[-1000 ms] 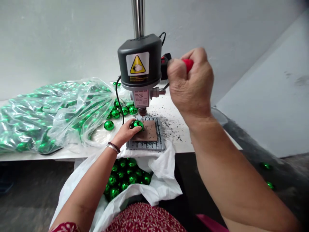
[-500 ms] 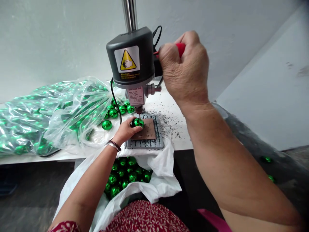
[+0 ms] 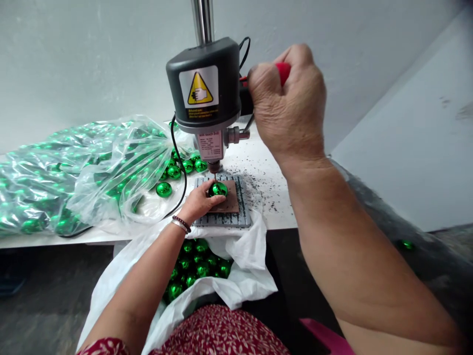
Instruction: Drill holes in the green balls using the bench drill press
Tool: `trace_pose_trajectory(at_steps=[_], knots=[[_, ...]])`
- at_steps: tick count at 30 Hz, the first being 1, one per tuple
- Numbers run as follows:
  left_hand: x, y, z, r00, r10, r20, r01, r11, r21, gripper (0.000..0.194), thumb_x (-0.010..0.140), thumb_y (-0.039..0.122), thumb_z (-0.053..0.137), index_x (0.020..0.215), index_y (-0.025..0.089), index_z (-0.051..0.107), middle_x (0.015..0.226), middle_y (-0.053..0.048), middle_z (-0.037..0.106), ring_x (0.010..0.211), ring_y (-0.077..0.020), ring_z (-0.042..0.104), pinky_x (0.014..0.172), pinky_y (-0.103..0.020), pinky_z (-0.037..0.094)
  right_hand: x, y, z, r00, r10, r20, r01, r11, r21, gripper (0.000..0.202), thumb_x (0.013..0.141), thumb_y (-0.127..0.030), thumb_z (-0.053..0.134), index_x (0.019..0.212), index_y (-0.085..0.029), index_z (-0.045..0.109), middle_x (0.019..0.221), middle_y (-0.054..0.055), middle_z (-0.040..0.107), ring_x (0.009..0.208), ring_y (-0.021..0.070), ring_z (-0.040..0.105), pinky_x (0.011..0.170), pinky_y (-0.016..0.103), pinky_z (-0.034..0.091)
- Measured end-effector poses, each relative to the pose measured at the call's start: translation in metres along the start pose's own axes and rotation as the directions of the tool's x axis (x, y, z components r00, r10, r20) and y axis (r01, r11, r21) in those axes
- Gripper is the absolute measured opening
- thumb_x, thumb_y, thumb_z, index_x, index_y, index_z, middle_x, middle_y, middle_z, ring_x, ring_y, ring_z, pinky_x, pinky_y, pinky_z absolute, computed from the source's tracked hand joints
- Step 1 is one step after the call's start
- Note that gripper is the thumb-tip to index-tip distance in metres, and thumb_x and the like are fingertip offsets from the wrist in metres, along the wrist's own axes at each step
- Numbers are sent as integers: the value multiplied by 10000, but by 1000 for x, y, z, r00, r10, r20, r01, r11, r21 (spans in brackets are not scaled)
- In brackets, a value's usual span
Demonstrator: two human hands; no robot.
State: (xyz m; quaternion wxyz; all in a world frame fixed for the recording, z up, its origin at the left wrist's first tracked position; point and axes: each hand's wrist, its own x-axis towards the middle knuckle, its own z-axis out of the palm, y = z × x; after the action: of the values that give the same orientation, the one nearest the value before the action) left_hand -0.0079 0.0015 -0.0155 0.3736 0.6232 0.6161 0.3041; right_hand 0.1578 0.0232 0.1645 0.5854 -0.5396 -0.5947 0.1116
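Firmly, the left hand (image 3: 197, 201) holds a shiny green ball (image 3: 219, 190), the thumb pressed along its near side and the forefinger on its far left side, the two spread only as wide as the ball; the remaining fingers are hidden, so their bend cannot be told. The ball is over the back left part of a brown board (image 3: 231, 201), which lies on the slotted grey base plate (image 3: 242, 214) of a bench drill (image 3: 223, 86). Directly above it, the drill bit (image 3: 215, 176) points down to the ball's top; whether its tip has entered cannot be told.

The right hand (image 3: 290, 101) is closed in a fist around the red handle (image 3: 283, 73), whose end shows between thumb and fingers; the fingertips are out of sight.

Near the front edge of the white table (image 3: 277, 220) stands the base plate, dark shavings (image 3: 260, 185) scattered beyond its right edge. A clear plastic bag (image 3: 92, 172) of green balls fills the table's left side.
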Motion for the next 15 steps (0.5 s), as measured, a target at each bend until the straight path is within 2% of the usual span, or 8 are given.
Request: trace_pose_trajectory(at_steps=[7, 15], knots=[[0, 1, 0, 1000, -15, 5, 15, 999, 44, 656, 740, 362, 765, 1354, 187, 613, 1049, -53, 712, 956, -220, 634, 922, -339, 493, -2, -1, 0, 1000, 16, -18, -16, 1000, 2, 329, 927, -238, 531, 704, -195, 293, 622, -74, 320, 623, 43, 253, 692, 224, 276], [-1, -1, -1, 999, 44, 4, -44, 997, 56, 540, 750, 356, 753, 1262, 213, 657, 1058, -27, 717, 969, -215, 636, 914, -312, 483, -24, 22, -3, 983, -160, -90, 158, 987, -33, 237, 902, -288, 535, 763, -172, 382, 665, -67, 320, 623, 15, 268, 724, 203, 328]])
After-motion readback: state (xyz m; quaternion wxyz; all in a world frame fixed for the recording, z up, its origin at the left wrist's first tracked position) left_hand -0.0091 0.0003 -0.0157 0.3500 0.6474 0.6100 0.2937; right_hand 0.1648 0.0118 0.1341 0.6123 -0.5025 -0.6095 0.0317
